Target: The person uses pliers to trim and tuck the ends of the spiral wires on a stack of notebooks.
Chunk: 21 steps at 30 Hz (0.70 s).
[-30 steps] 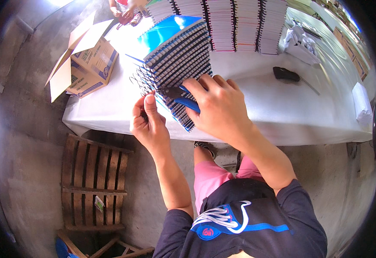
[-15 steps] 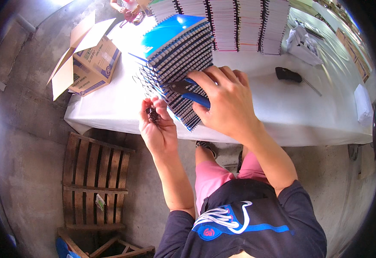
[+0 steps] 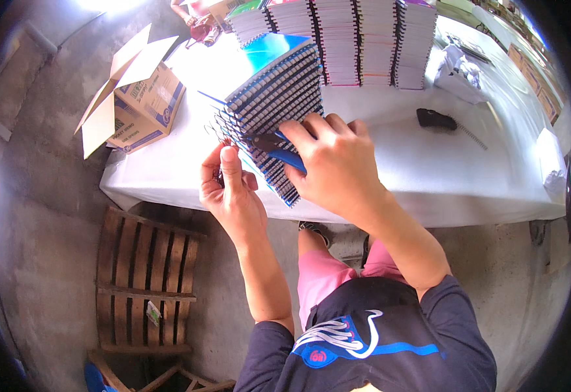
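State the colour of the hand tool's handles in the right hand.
The handles in the right hand are blue, shown in the head view.

The body I operate wears a dark T-shirt [image 3: 390, 308] with short sleeves [image 3: 267, 343]. Across it I see a print [image 3: 347, 340]: white looping strands, a blue patch, a round badge marked in red, a blue band. Below are pink shorts [image 3: 328, 269] and a dark, pale-striped shoe [image 3: 316, 230]. My left hand [image 3: 232, 186] and right hand [image 3: 339, 160] are bare.

The right hand [image 3: 335, 159] has blue-handled cutters [image 3: 286, 156] in its grip against spiral notebooks [image 3: 279, 81] stacked on the white-covered worktop [image 3: 390, 144]; the left hand [image 3: 234, 196] holds dark wire bits [image 3: 219, 176].
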Each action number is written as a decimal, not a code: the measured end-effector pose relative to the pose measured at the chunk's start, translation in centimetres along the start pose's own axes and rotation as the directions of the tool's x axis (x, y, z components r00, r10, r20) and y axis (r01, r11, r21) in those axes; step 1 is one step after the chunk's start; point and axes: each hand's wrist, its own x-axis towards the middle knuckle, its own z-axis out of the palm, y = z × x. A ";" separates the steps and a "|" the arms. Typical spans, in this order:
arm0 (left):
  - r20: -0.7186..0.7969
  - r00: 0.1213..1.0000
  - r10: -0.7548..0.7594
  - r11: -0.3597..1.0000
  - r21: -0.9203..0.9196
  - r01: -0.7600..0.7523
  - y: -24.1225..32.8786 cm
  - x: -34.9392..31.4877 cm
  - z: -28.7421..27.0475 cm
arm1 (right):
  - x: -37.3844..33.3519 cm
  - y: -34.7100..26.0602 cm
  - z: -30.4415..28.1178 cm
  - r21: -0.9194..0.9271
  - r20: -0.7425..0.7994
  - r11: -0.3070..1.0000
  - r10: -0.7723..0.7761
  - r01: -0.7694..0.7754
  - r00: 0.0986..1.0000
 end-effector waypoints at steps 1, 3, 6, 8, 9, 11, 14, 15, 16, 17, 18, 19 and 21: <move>-0.004 1.000 0.012 1.000 0.007 -0.012 -0.1 0.0 0.1 | 0.0 0.2 0.3 -0.008 0.000 1.000 -0.005 0.005 1.000; 0.005 1.000 0.028 1.000 0.010 -0.029 -0.3 0.0 0.2 | 0.0 0.6 0.7 0.028 0.013 1.000 0.008 -0.009 1.000; 0.025 0.998 0.053 0.998 0.026 -0.054 -0.4 -0.1 0.2 | 0.0 0.9 0.8 0.160 0.082 0.985 0.053 -0.066 0.995; 0.024 0.996 0.085 0.993 0.076 -0.087 -0.3 -0.1 0.4 | 0.0 1.0 0.5 0.240 0.154 0.964 0.077 -0.113 0.985; 0.022 0.996 0.083 0.994 0.073 -0.085 -0.3 -0.1 0.4 | 0.0 1.1 0.1 0.189 0.110 0.979 0.060 -0.080 0.992; 0.014 0.997 0.078 0.994 0.069 -0.079 -0.3 -0.2 0.3 | -0.1 1.2 -0.6 0.083 0.029 0.996 0.018 -0.020 0.999; 0.016 0.997 0.081 0.993 0.084 -0.082 -0.2 -0.3 0.3 | 0.0 1.2 -1.2 0.063 0.008 0.996 0.056 -0.056 0.998; 0.018 0.997 0.078 0.994 0.073 -0.080 -0.2 -0.3 0.3 | 0.1 1.2 -1.1 0.053 0.008 0.997 0.049 -0.049 0.999; 0.022 0.997 0.075 0.995 0.062 -0.076 -0.3 -0.3 0.3 | 0.2 1.1 -1.0 0.043 0.008 0.998 0.044 -0.044 0.999; 0.026 0.997 0.072 0.996 0.052 -0.073 -0.3 -0.3 0.4 | 0.3 1.0 -1.0 0.033 0.007 0.999 0.039 -0.039 0.999; 0.024 0.997 0.072 0.995 0.060 -0.074 -0.2 -0.3 0.4 | 0.4 0.9 -1.0 0.034 0.023 0.999 0.041 -0.041 0.999; 0.022 0.997 0.074 0.995 0.070 -0.075 -0.1 -0.4 0.4 | 0.4 0.7 -1.1 0.036 0.038 0.998 0.042 -0.043 0.998; 0.032 0.996 0.079 0.992 0.093 -0.081 0.0 -0.4 0.4 | 0.5 0.5 -1.2 0.053 0.068 0.997 0.055 -0.058 0.996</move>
